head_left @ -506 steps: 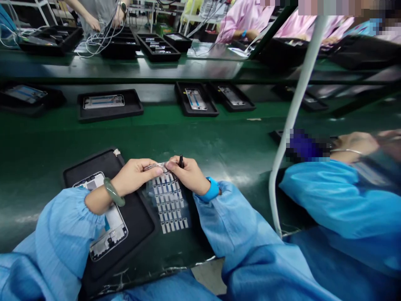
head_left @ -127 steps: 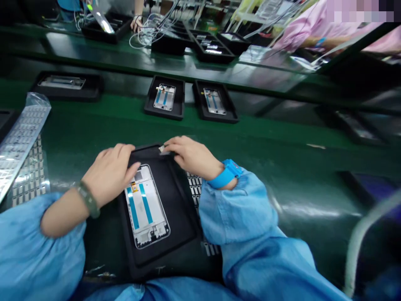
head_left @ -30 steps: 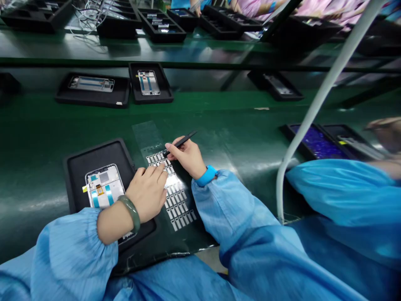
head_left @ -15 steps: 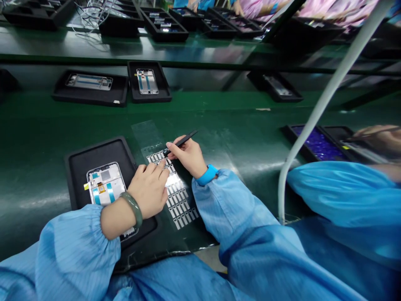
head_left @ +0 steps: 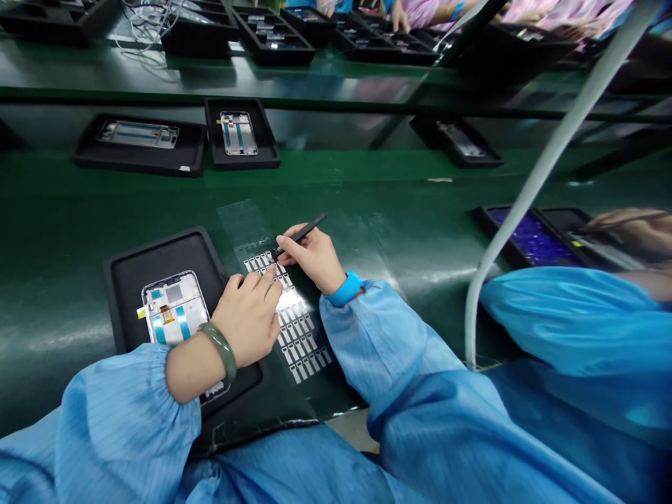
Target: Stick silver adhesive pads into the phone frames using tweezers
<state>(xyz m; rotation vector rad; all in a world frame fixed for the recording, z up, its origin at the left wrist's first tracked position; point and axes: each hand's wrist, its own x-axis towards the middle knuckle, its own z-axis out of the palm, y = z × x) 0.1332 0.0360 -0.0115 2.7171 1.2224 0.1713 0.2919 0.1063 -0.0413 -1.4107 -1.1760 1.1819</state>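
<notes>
Two blue sleeves reach over the front edge of a glossy green counter [head_left: 383, 231], the left forearm crossing the lower part of a silver-white phone frame with blue strips [head_left: 195, 306]. The frame lies in a shallow black rectangular tray [head_left: 162, 259], whose right rim runs just beside the work sheet. Palm down, fingers bent and side by side, the left hand [head_left: 246, 315] rests on this clear plastic sheet with rows of small pale rectangular parts [head_left: 300, 329]; its underside is hidden, so whether it grips anything I cannot tell. The right hand [head_left: 309, 255], wrist low and knuckles turned outward, pinches a slim black tweezer-like tool [head_left: 309, 229] between thumb and fingers. The tool slants, tail up to the right, tip down at the sheet's top rows.

Green surface stretches from the right wrist to a pale bent pipe [head_left: 540, 171], which bounds that side; past it are a co-worker's blue sleeve [head_left: 567, 315] and a black tray of violet material [head_left: 492, 229]. Beyond the sheet's transparent upper end, more green surface runs back to two black trays with frames [head_left: 139, 162], below a raised green shelf [head_left: 252, 82].
</notes>
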